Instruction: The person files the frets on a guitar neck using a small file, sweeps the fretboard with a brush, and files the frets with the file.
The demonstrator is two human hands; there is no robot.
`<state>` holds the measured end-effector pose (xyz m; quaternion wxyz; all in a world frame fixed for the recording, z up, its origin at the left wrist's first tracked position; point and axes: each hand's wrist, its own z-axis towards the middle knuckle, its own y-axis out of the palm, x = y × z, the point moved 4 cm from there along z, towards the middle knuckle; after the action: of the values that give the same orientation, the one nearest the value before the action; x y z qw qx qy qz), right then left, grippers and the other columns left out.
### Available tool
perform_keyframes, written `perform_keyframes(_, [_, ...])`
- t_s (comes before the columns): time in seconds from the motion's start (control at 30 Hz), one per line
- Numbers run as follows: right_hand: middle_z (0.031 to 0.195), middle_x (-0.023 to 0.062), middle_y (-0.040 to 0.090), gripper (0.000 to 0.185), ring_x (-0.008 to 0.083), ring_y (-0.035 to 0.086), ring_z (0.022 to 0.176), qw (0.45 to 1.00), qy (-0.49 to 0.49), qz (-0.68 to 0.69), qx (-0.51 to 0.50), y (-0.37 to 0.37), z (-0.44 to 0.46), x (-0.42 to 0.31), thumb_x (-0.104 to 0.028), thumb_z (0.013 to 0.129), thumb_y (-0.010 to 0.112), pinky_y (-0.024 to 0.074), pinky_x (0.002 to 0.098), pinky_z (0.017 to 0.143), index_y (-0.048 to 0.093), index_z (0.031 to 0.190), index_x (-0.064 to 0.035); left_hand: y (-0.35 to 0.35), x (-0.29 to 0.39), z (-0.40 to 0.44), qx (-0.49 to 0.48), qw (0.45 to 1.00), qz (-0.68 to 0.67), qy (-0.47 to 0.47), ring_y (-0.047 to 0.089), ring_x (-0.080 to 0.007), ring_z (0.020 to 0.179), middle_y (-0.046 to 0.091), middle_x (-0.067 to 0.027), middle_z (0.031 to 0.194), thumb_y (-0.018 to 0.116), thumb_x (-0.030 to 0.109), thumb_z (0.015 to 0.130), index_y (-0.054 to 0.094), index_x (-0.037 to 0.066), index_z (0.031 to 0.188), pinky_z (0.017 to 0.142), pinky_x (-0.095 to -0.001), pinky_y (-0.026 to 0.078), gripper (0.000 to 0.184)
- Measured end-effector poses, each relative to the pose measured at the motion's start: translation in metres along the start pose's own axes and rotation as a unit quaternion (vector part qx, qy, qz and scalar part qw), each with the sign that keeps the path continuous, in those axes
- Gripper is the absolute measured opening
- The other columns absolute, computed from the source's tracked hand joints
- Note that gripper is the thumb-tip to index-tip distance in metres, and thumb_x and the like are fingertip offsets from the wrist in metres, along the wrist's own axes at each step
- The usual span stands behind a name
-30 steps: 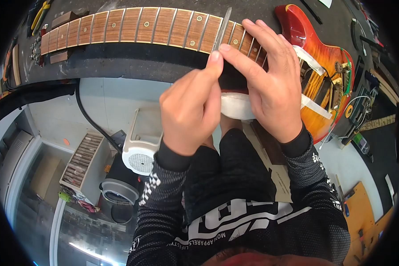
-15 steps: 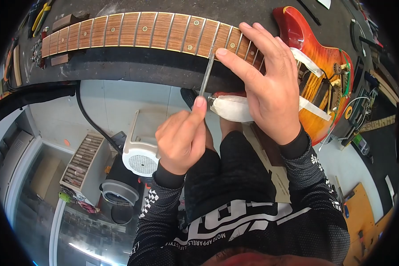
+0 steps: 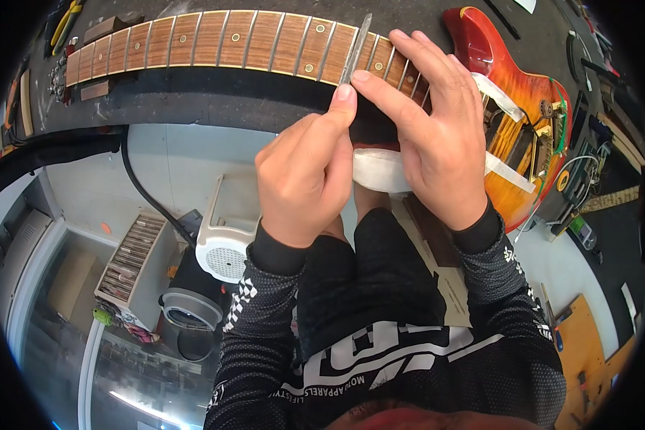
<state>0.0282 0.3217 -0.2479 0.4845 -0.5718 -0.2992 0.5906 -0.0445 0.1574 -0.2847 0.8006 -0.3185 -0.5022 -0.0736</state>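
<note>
An electric guitar with a sunburst body (image 3: 529, 82) lies on the bench, its wooden fretboard (image 3: 215, 41) stretching left. My left hand (image 3: 304, 168) is closed around a slim metal file (image 3: 362, 43), whose handle end is hidden in the fist. The file lies across the fretboard along one fret, its tip past the far edge. My right hand (image 3: 444, 136) rests over the upper frets with fingers apart, its thumb tip beside the file. White masking tape (image 3: 509, 172) covers parts of the body near the pickups and the lower horn.
Wooden blocks (image 3: 104, 29) sit by the neck near the headstock. Yellow-handled pliers (image 3: 66, 27) lie at the far left. Below the bench are a white plastic stool (image 3: 226, 254) and a box of slotted pieces (image 3: 127, 261). Tools and cables crowd the right side.
My left hand has pushed the file away from me across the fretboard, so its tip now extends beyond the far edge. My right hand has stayed nearly in place.
</note>
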Motion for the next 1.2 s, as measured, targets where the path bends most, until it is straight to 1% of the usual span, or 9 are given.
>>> perform_keyframes(0.17, [0.161,0.0159,0.061,0.062,0.0399,0.056,0.152,1.0,0.0,0.007,-0.004,-0.001,0.001,0.002,0.005,0.091,0.068,0.0413,0.0597,0.124,0.079,0.142,-0.0279,-0.027,0.006,-0.055,-0.034,0.997,0.058,-0.022,0.054,-0.0253,0.055,0.053,-0.0085,0.069,0.072,-0.019,0.08,0.078,-0.001,0.136,0.053,-0.0391,0.044,0.059])
perform_keyframes(0.37, [0.161,0.0158,0.061,0.062,0.0398,0.056,0.152,1.0,-0.001,0.011,0.0,0.0,0.001,0.003,0.006,0.091,0.068,0.0413,0.0601,0.124,0.079,0.142,-0.0277,-0.032,0.01,-0.051,-0.033,0.998,0.052,0.0,0.054,-0.0255,0.054,0.054,-0.0084,0.069,0.072,-0.02,0.077,0.079,-0.003,0.133,0.053,-0.0387,0.045,0.059])
perform_keyframes(0.47, [0.161,0.0158,0.061,0.062,0.0399,0.057,0.152,1.0,0.001,0.008,-0.006,-0.001,0.001,0.003,0.005,0.091,0.068,0.0414,0.0603,0.124,0.079,0.142,-0.0277,-0.025,0.007,-0.045,-0.035,0.998,0.055,-0.013,0.055,-0.0261,0.056,0.055,-0.009,0.071,0.072,-0.019,0.078,0.078,-0.002,0.136,0.054,-0.0391,0.046,0.061])
perform_keyframes(0.63, [0.161,0.0159,0.061,0.059,0.0397,0.057,0.151,1.0,0.001,-0.002,0.0,0.001,0.0,0.001,0.004,0.092,0.068,0.0416,0.0601,0.124,0.079,0.141,-0.0272,0.001,0.0,0.007,0.0,1.0,0.015,0.024,0.058,-0.0269,0.057,0.057,-0.01,0.071,0.072,-0.019,0.081,0.075,-0.001,0.142,0.057,-0.0383,0.049,0.064])
perform_keyframes(0.77, [0.161,0.0161,0.062,0.058,0.0394,0.057,0.151,1.0,0.002,0.004,-0.007,-0.002,0.003,0.001,0.003,0.093,0.068,0.0416,0.0597,0.124,0.079,0.141,-0.0266,-0.017,0.01,-0.021,-0.045,0.997,0.052,-0.025,0.06,-0.0271,0.058,0.06,-0.0109,0.072,0.071,-0.019,0.083,0.075,0.0,0.143,0.058,-0.0377,0.051,0.063])
perform_keyframes(0.8, [0.161,0.0161,0.062,0.058,0.0393,0.057,0.151,1.0,0.003,0.003,-0.005,-0.001,0.003,0.002,0.003,0.093,0.068,0.0416,0.0597,0.124,0.079,0.141,-0.0265,-0.02,0.011,-0.034,-0.026,0.998,0.057,-0.017,0.06,-0.0271,0.058,0.061,-0.0114,0.073,0.071,-0.02,0.083,0.075,0.001,0.143,0.058,-0.038,0.051,0.063])
perform_keyframes(0.9, [0.16,0.0159,0.062,0.058,0.0388,0.057,0.151,1.0,0.003,0.003,-0.003,-0.001,0.002,0.002,0.002,0.093,0.068,0.0414,0.0595,0.124,0.079,0.142,-0.0263,-0.016,0.014,-0.021,-0.033,0.998,0.041,-0.039,0.061,-0.0272,0.059,0.061,-0.0119,0.073,0.07,-0.019,0.085,0.075,0.001,0.143,0.058,-0.0382,0.051,0.062])
perform_keyframes(1.0, [0.16,0.0153,0.062,0.058,0.0384,0.057,0.151,1.0,0.011,0.005,-0.005,-0.001,0.001,0.001,0.002,0.093,0.068,0.041,0.0592,0.124,0.078,0.142,-0.0264,0.003,0.005,0.013,-0.004,1.0,0.01,-0.01,0.062,-0.0277,0.06,0.063,-0.013,0.075,0.07,-0.019,0.086,0.075,0.0,0.141,0.058,-0.0381,0.051,0.058])
perform_keyframes(1.2, [0.161,0.0139,0.062,0.057,0.0379,0.057,0.152,1.0,0.012,0.009,-0.003,0.0,0.003,0.003,0.002,0.094,0.067,0.0405,0.0587,0.125,0.078,0.144,-0.0259,-0.024,0.024,-0.027,-0.052,0.994,0.048,-0.083,0.071,-0.0279,0.069,0.074,-0.0159,0.087,0.071,-0.017,0.09,0.075,0.001,0.14,0.064,-0.0371,0.056,0.053])
